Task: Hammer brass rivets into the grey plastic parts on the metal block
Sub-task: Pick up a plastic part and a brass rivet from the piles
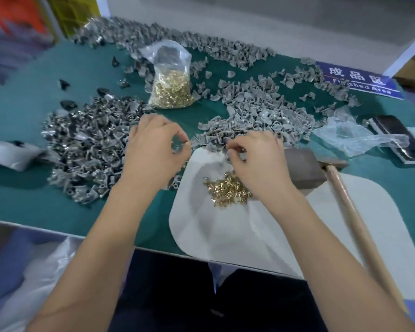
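A matt teal cloth-like table cover [34, 200] spreads under everything. On the near side lies a smooth pale grey mat [225, 226], dull in finish, carrying a loose heap of shiny brass rivets [228, 188]. Far of it, a glossy clear plastic bag [169, 75] holds more bright brass. The right pile of matt grey plastic parts [256, 111] looks dull; the left pile of shinier grey parts [86, 144] glints (perhaps metal-fitted). The dark metal block [302, 168] looks rough, beside a smooth pale wooden hammer handle [355, 219].
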Tool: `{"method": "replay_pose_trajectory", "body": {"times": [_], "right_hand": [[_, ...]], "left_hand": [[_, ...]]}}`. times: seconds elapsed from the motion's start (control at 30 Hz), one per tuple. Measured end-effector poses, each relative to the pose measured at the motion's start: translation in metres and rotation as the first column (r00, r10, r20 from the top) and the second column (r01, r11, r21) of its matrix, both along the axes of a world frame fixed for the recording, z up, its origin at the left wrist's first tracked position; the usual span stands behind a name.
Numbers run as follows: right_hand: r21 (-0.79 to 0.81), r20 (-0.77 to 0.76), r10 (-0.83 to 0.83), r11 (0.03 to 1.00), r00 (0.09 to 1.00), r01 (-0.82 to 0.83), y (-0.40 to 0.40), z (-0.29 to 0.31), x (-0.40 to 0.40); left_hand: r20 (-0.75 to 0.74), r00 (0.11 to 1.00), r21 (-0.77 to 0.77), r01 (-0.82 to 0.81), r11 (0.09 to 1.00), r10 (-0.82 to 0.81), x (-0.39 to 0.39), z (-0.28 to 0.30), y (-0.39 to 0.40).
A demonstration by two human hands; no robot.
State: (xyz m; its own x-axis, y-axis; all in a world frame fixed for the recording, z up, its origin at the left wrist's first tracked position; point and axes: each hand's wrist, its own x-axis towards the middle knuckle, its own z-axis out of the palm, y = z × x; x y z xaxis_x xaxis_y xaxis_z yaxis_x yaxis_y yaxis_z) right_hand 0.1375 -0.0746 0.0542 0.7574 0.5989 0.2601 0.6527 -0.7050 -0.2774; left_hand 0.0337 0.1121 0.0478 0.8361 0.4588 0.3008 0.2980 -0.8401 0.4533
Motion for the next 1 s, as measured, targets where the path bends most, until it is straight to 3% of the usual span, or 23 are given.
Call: {"method": "replay_pose_trajectory", "body": {"times": [0.13, 0.33, 0.53, 0.6, 0.73, 0.9, 1.0], "right_hand": [[-0.038, 0.015, 0.001, 0.999, 1.000, 0.000, 0.021, -0.010, -0.001], [-0.098, 0.119, -0.036, 0.994, 0.992, 0.048, 0.044, -0.017, 0.001], [-0.166, 0.143, -0.029, 0.985, 0.989, 0.053, 0.043, -0.014, 0.005], [-0.099, 0.085, -0.009, 0.995, 0.996, 0.018, 0.037, -0.009, 0.004], [0.225, -0.255, 0.113, 0.973, 0.960, -0.054, 0.021, 0.006, 0.000], [0.301, -0.302, 0.238, 0.943, 0.923, -0.145, -0.002, 0.019, -0.011], [0.316, -0.269, 0.214, 0.941, 0.939, -0.124, -0.018, 0.020, -0.009]], "left_hand": [[-0.008, 0.997, 0.073, -0.081, 0.994, 0.081, -0.019, -0.007, 0.012], [0.003, 0.996, 0.050, -0.085, 0.995, 0.085, -0.022, -0.009, 0.021], [0.132, 0.990, -0.015, -0.044, 0.999, 0.045, -0.022, -0.005, 0.017], [0.164, 0.985, -0.045, 0.068, 0.997, -0.060, -0.019, -0.003, 0.011], [0.116, 0.951, -0.110, 0.300, 0.947, -0.288, -0.010, -0.005, -0.011], [0.205, 0.910, -0.163, 0.394, 0.905, -0.359, 0.006, -0.016, -0.032], [0.237, 0.898, -0.158, 0.413, 0.897, -0.372, 0.010, -0.020, -0.040]]}}
